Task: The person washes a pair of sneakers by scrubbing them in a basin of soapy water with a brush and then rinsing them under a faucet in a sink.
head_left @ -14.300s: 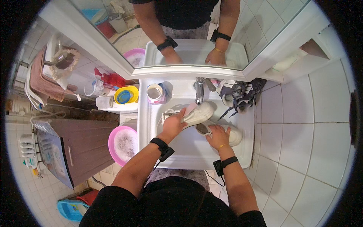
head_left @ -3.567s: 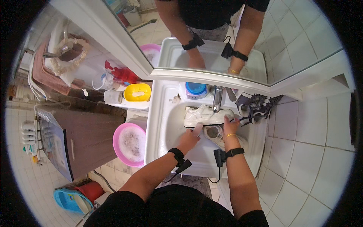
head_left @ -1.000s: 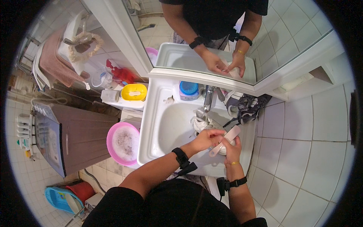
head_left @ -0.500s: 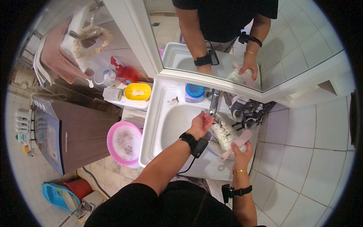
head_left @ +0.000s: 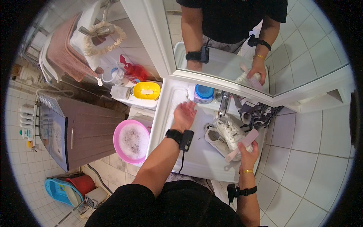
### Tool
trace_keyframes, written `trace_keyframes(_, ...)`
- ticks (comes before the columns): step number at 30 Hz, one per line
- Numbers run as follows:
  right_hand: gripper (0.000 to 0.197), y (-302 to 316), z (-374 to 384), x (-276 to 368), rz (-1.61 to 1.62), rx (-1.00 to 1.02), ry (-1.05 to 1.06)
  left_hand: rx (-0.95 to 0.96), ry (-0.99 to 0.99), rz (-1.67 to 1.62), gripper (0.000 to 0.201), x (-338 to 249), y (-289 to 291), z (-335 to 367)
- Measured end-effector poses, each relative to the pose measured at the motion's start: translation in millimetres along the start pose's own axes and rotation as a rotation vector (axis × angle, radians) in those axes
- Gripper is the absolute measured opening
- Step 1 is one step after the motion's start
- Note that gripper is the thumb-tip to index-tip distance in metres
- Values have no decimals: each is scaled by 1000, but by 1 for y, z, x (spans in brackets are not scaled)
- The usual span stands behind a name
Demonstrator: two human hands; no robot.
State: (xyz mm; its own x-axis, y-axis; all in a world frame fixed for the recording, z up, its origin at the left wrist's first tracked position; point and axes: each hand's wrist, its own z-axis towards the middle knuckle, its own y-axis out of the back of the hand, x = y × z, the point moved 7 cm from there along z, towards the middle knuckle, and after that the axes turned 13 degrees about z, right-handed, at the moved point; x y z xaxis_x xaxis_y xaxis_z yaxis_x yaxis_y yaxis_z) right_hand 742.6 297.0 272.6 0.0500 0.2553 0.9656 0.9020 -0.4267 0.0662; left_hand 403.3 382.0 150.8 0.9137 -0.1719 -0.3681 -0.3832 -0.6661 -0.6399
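My left hand (head_left: 185,114) is palm up over the left side of the white sink (head_left: 196,157), open with its fingers loosely curled and nothing visible in it. A pink scrubbing brush (head_left: 249,138) is in my right hand (head_left: 247,155), its handle pointing toward the lower left. That hand rests at the heel end of a white lace-up sneaker (head_left: 230,128) lying at the right of the basin. Beside it lies another white shoe (head_left: 216,139). The chrome faucet (head_left: 224,103) stands just beyond the shoes. Bristles of the brush are hidden from view.
A blue-lidded jar (head_left: 204,92) stands at the sink's back edge. Dark patterned shoes (head_left: 257,113) lie at the back right. Left of the sink are a pink basin (head_left: 118,142) of foamy water and a yellow soap dish (head_left: 146,91). A mirror cabinet (head_left: 223,81) overhangs the back.
My left hand has moved left, away from the faucet, to the sink's left side. The shoes are now less covered. My right hand keeps the brush at the sneaker. The whole view has shifted slightly.
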Motion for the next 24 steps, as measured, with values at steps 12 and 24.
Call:
trace_keyframes(12,60,-5,-8,9,-10,12,-42,54,325,262,40,112,-29,1)
trace_keyframes(24,56,-10,-6,8,-41,64,52,184,286,30,40,104,5,31)
